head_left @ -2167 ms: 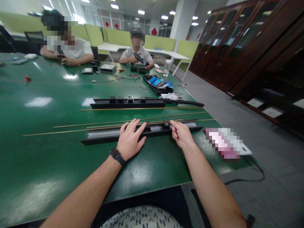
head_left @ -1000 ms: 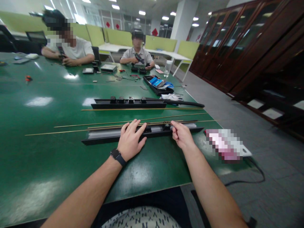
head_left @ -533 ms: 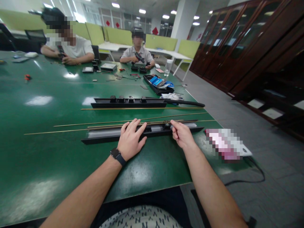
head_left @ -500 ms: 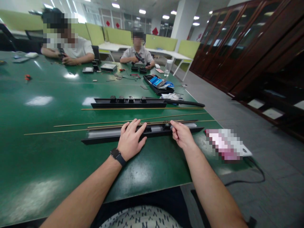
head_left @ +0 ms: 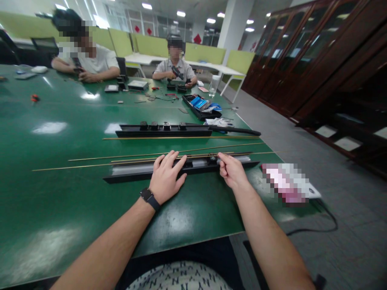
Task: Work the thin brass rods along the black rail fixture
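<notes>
A long black rail [head_left: 130, 175] with a pale silver channel lies across the green table in front of me. My left hand [head_left: 167, 177], wearing a dark watch, rests over its middle with the fingers spread. A thin brass-coloured rod [head_left: 72, 166] runs along the rail's far side and sticks out past both ends. My right hand [head_left: 231, 169] is closed in a pinch on this rod near the rail's right part. Small black blocks [head_left: 212, 160] sit in the channel between my hands, partly covered by fingers. Another thin brass rod [head_left: 90, 159] lies just beyond.
A second black rail [head_left: 163, 132] with several small blocks lies farther back, another brass rod [head_left: 127, 138] before it. Behind are white gloves [head_left: 219, 122] and a black tray [head_left: 201, 108] of tools. A partly blurred pink-and-white item [head_left: 314, 192] sits right. Two people work across the table.
The long brass rod has slid slightly to the right, its right end now farther past the rail. Both hands keep nearly the same place.
</notes>
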A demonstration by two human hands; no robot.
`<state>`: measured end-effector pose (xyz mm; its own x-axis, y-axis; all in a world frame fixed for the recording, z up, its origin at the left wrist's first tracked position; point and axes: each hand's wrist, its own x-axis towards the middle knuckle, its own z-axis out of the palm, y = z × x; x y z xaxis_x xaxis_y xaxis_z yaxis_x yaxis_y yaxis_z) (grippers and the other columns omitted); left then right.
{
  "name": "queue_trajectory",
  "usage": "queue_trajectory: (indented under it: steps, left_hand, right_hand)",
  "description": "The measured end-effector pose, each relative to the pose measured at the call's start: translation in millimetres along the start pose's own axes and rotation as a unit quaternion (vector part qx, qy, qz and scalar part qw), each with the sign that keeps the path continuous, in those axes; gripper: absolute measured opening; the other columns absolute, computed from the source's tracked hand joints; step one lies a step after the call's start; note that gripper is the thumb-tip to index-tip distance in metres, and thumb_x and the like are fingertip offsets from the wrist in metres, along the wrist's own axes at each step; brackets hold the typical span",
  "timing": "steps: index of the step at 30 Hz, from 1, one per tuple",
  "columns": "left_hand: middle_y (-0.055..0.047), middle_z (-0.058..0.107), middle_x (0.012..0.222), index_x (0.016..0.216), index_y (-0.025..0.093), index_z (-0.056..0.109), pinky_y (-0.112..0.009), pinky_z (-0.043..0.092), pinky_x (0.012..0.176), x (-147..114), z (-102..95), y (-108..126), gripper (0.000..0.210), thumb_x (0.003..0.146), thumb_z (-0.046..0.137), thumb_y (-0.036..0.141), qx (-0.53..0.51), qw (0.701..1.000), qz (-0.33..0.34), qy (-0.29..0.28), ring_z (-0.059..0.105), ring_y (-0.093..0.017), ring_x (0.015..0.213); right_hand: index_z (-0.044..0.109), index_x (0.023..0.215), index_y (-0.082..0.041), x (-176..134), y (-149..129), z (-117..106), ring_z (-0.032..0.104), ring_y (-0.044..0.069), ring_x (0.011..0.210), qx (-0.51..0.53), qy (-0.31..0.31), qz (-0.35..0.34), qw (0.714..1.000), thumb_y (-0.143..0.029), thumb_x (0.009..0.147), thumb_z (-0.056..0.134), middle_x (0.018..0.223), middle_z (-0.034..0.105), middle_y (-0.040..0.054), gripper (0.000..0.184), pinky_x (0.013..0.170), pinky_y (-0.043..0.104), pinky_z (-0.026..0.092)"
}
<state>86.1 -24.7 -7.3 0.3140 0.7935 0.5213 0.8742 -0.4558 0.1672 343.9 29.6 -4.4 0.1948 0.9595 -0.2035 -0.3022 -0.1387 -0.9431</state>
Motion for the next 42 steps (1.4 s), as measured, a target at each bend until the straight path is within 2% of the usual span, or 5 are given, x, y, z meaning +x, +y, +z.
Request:
queue_trajectory:
  steps: [4, 9, 27, 36, 42]
  left_hand:
    - [-0.014, 0.050, 0.151, 0.145, 0.026, 0.051, -0.052, 0.028, 0.118, 0.0, 0.8, 0.1, 0.054, 0.092, 0.057, 0.036, -0.005, 1.000, -0.001, 0.003, 0.041, -0.031, 0.145]
    - [-0.015, 0.051, 0.150, 0.144, 0.026, 0.052, -0.052, 0.027, 0.118, 0.4, 0.7, 0.3, 0.053, 0.092, 0.057, 0.036, 0.001, 1.000, 0.001, 0.002, 0.041, -0.031, 0.145]
    - [-0.014, 0.050, 0.151, 0.145, 0.026, 0.052, -0.051, 0.027, 0.118, 0.2, 0.0, 0.5, 0.053, 0.093, 0.057, 0.036, -0.002, 1.000, -0.001, -0.004, 0.040, -0.031, 0.145]
    - [-0.015, 0.051, 0.150, 0.144, 0.026, 0.052, -0.052, 0.027, 0.118, -0.1, -0.7, 0.9, 0.052, 0.093, 0.057, 0.035, -0.003, 1.000, -0.001, 0.000, 0.041, -0.031, 0.145]
    - [-0.015, 0.050, 0.151, 0.144, 0.025, 0.052, -0.052, 0.027, 0.118, -0.1, -0.8, 0.9, 0.053, 0.093, 0.057, 0.035, -0.005, 1.000, -0.001, -0.002, 0.040, -0.031, 0.145]
  right_hand:
    - [0.054, 0.075, -0.019, 0.8, 0.4, -0.8, 0.036, 0.004, 0.028, -0.005, -0.004, 0.005, 1.000, -0.040, 0.073, 0.085, 0.049, 0.054, -0.0061, 0.037, 0.024, 0.015, 0.020]
    - [0.051, 0.071, -0.020, 0.0, 0.2, 1.0, 0.036, 0.004, 0.027, -0.027, 0.003, -0.005, 1.000, -0.044, 0.070, 0.088, 0.049, 0.054, -0.0060, 0.044, 0.023, 0.015, 0.020]
    - [0.052, 0.073, -0.020, -0.1, -0.5, 1.4, 0.035, 0.003, 0.028, -0.004, 0.008, 0.003, 1.000, -0.039, 0.071, 0.087, 0.048, 0.052, -0.0074, 0.041, 0.024, 0.014, 0.020]
    - [0.050, 0.070, -0.020, -2.3, -2.4, 2.8, 0.036, 0.004, 0.027, -0.023, -0.001, 0.002, 1.000, -0.043, 0.070, 0.088, 0.049, 0.054, -0.0060, 0.044, 0.024, 0.015, 0.020]
    - [0.054, 0.072, -0.019, -1.6, -0.7, 2.4, 0.036, 0.004, 0.027, -0.035, 0.000, -0.009, 0.999, -0.042, 0.068, 0.089, 0.049, 0.052, -0.0067, 0.042, 0.023, 0.015, 0.020]
